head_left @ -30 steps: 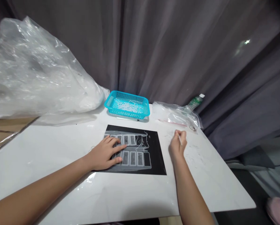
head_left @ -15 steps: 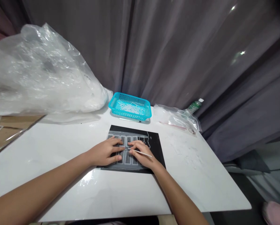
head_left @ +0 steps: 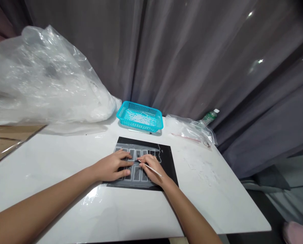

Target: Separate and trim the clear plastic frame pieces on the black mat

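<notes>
A clear sheet with pale rectangular frames [head_left: 137, 173] lies on a black mat [head_left: 169, 162] on the white table. My left hand [head_left: 115, 166] rests flat on the sheet's left part, fingers spread. On the right side of the sheet, my right hand [head_left: 151, 167] pinches a thin white stick-like tool [head_left: 151, 168]. The tool's tip touches or hovers near the middle of the sheet, close to my left fingertips; contact cannot be made out.
Behind the mat is a blue basket [head_left: 140, 117] holding clear pieces. A large plastic bag [head_left: 47, 81] fills the back left, above cardboard [head_left: 11, 139]. At the back right are a clear bag [head_left: 187, 128] and a green bottle [head_left: 210, 117]. Scraps [head_left: 204, 167] lie on the right.
My right hand has tilted the white tool slightly, its rear end now lower and a little to the left. My left hand stays spread on the sheet. The view has shifted slightly.
</notes>
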